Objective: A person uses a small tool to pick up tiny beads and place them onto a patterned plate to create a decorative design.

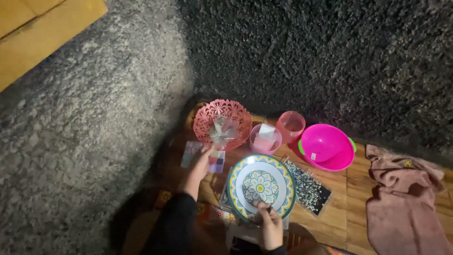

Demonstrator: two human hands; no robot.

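Note:
My left hand (202,160) reaches forward with its fingers apart, over a small pastel-coloured card (218,162) lying in front of a pink lacy basket (222,123). Whether the hand touches the card I cannot tell. The basket holds clear wrapped pieces. My right hand (269,225) is closed on the near rim of a round patterned plate (261,186) with a blue, yellow and white design, holding it over the floor.
A pink cup (265,138) with paper inside, a clear pink tumbler (290,125) and a bright pink bowl (326,147) stand behind the plate. A packet of beads (309,189) lies to the plate's right. A pink cloth (405,198) lies far right. Rough wall behind.

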